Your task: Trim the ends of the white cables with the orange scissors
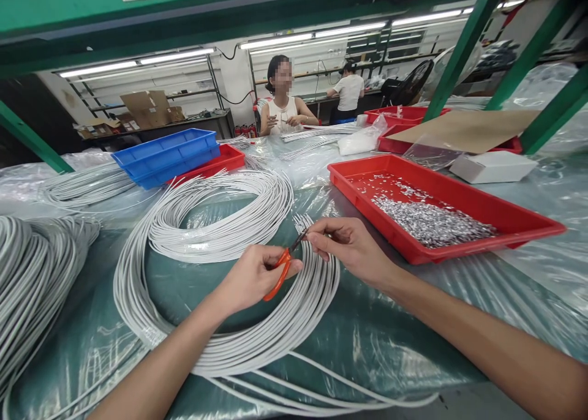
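Orange-handled scissors [278,280] are gripped in my left hand [250,278], their dark blades pointing up and right. The blade tips reach the fingertips of my right hand [351,245], which is closed in a pinch. What those fingers pinch is too small to make out. Just beneath both hands lies a large coil of white cable [257,346], with a bunch of cut cable ends [302,223] showing beside my right fingertips. A second white cable coil [220,242] rests at the back of the first.
To the right, a red tray [459,193] holds many small silvery pieces [427,221]. A blue bin [168,153] sits on another red tray [232,157]. More coiled cable [37,285] lies at left. Green posts [463,59] frame the bench; a person [282,105] works across it.
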{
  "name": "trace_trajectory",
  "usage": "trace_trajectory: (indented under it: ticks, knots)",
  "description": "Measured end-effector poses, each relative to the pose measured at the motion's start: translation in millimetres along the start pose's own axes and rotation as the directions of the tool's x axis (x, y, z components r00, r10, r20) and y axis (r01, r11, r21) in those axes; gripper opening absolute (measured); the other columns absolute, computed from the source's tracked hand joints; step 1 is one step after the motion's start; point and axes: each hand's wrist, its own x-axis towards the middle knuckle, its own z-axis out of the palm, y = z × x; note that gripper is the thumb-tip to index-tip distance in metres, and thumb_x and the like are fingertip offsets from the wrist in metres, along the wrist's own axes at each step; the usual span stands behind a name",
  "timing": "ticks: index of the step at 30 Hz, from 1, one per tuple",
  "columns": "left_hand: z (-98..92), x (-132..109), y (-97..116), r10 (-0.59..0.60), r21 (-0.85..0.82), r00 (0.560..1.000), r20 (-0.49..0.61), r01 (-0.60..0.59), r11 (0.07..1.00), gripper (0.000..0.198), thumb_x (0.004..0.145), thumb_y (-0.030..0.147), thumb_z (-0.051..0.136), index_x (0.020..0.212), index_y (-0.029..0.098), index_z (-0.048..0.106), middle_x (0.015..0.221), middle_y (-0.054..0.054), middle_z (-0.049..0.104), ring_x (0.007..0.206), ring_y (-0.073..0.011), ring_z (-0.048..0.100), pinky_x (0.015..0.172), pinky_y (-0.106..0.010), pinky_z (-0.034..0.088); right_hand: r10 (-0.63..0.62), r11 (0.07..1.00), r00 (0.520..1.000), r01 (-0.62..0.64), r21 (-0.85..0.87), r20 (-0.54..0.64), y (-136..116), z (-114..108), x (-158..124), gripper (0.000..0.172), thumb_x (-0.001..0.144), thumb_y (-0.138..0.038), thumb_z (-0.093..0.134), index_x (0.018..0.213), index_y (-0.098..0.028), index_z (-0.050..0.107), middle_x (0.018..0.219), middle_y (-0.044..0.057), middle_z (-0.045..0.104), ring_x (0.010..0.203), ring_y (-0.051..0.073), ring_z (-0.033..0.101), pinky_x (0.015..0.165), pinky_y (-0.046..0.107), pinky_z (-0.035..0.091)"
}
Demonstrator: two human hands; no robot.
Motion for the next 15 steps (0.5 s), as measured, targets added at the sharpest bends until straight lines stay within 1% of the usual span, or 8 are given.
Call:
trace_trajectory:
  ticks: [4, 7, 10, 12, 15]
  knots:
    - [1.9, -0.9, 0.9, -0.001, -0.045, 1.0, 0.011, 0.002, 0.999, 0.048, 0.084, 0.051, 0.063, 0.058, 0.017, 0.04, 0.049, 0.006, 0.034, 0.048, -0.0068, 0.029, 0.048, -0.024, 0.022, -0.063, 0.994, 0.995, 0.055, -0.098, -0.08, 2.6, 2.8, -2.2, 0.023, 0.083, -0.039, 0.069, 0.075, -0.017, 0.067, 0.066, 0.001, 0.06, 0.055, 0.012, 0.049, 0.05, 0.026, 0.04]
    - [3.5, -1.8, 2.4, -0.026, -0.079, 0.999, 0.028, 0.028, 0.996, 0.048, 0.084, 0.053, 0.062, 0.057, 0.018, 0.043, 0.044, 0.006, 0.038, 0.042, -0.006, 0.032, 0.045, -0.023, 0.023, -0.119, 0.982, 0.984, 0.096, -0.164, -0.134, 4.8, 6.0, -5.1, 0.019, 0.085, -0.035, 0.067, 0.079, -0.017, 0.069, 0.071, 0.004, 0.064, 0.063, 0.015, 0.055, 0.057, 0.028, 0.044]
    - [4.6, -2.6, 4.8, -0.058, -0.116, 0.997, 0.053, 0.063, 0.991, 0.048, 0.086, 0.057, 0.057, 0.061, 0.017, 0.047, 0.041, 0.006, 0.04, 0.038, -0.0059, 0.033, 0.042, -0.022, 0.025, -0.165, 0.97, 0.971, 0.129, -0.207, -0.17, 6.2, 7.7, -6.8, 0.015, 0.086, -0.031, 0.066, 0.082, -0.017, 0.069, 0.074, 0.005, 0.066, 0.07, 0.017, 0.058, 0.064, 0.031, 0.046]
    - [4.7, -2.3, 6.0, -0.066, -0.121, 0.997, 0.049, 0.072, 0.99, 0.047, 0.086, 0.058, 0.056, 0.063, 0.017, 0.049, 0.04, 0.007, 0.04, 0.037, -0.0059, 0.033, 0.041, -0.021, 0.026, -0.162, 0.967, 0.974, 0.125, -0.22, -0.159, 6.9, 6.9, -6.0, 0.016, 0.086, -0.031, 0.065, 0.081, -0.017, 0.069, 0.074, 0.004, 0.065, 0.068, 0.016, 0.057, 0.064, 0.03, 0.045]
    - [3.9, -0.7, 5.7, -0.071, -0.12, 0.997, 0.029, 0.074, 0.99, 0.044, 0.084, 0.055, 0.061, 0.064, 0.016, 0.051, 0.042, 0.007, 0.041, 0.037, -0.0053, 0.033, 0.041, -0.021, 0.024, -0.085, 0.984, 0.993, 0.07, -0.162, -0.088, 8.2, 4.1, -2.5, 0.023, 0.087, -0.037, 0.063, 0.08, -0.016, 0.068, 0.065, 0.001, 0.06, 0.059, 0.013, 0.051, 0.055, 0.027, 0.041]
